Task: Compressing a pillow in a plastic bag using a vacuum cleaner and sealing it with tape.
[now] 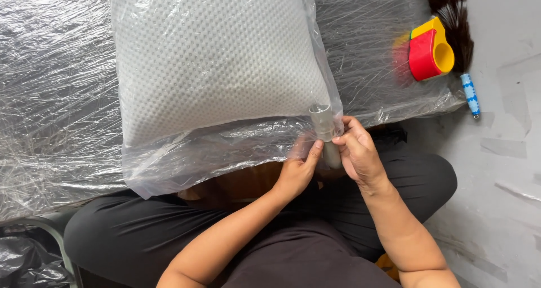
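both hands around, seemingly, grey tube

Pillow above hands: white cloth, bumpy, dotted weave. Bag around pillow: thin clear plastic, shiny, wrinkled. Tube between left hand and right hand: grey plastic, smooth, dull. Sheet under pillow: clear plastic, crinkly, glossy. Tape holder far right of right hand: red and yellow plastic, smooth, shiny. Floor: grey, matt.
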